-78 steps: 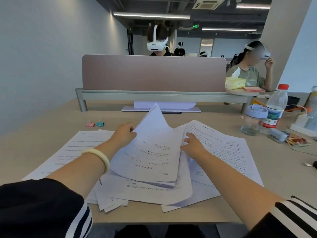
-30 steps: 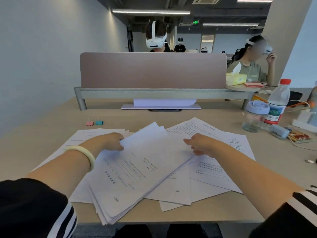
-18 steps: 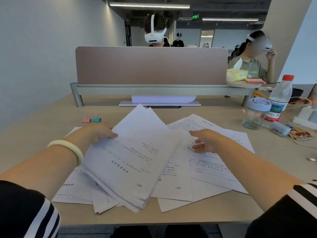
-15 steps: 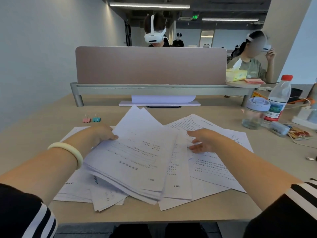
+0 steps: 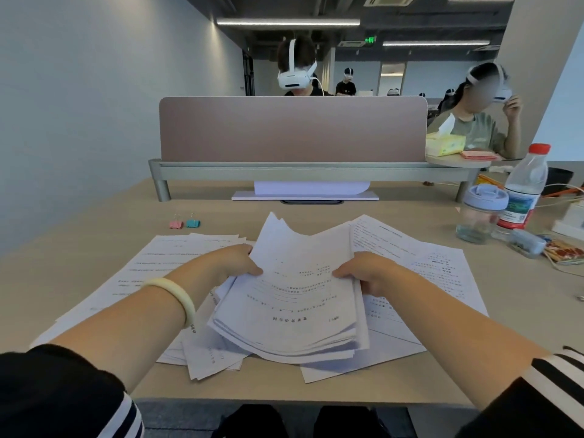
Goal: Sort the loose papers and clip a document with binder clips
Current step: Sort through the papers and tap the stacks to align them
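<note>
A thick stack of printed white papers (image 5: 294, 298) is held slightly above the desk, its far end curling upward. My left hand (image 5: 235, 260) grips the stack's left edge and my right hand (image 5: 363, 270) grips its right edge. More loose sheets (image 5: 164, 263) lie spread on the desk to the left, under the stack, and to the right (image 5: 436, 267). A pink binder clip (image 5: 175, 224) and a teal binder clip (image 5: 192, 222) stand side by side on the desk, far left of the papers.
A desk divider panel (image 5: 294, 128) crosses the far side, with a white board (image 5: 305, 195) under it. At the right stand a lidded glass jar (image 5: 478, 213), a water bottle (image 5: 523, 188) and small packets (image 5: 562, 248). Other people sit beyond the divider.
My right hand left the sheets on the right and took hold of the stack's right edge. The stack has turned square to me, held by both hands.
</note>
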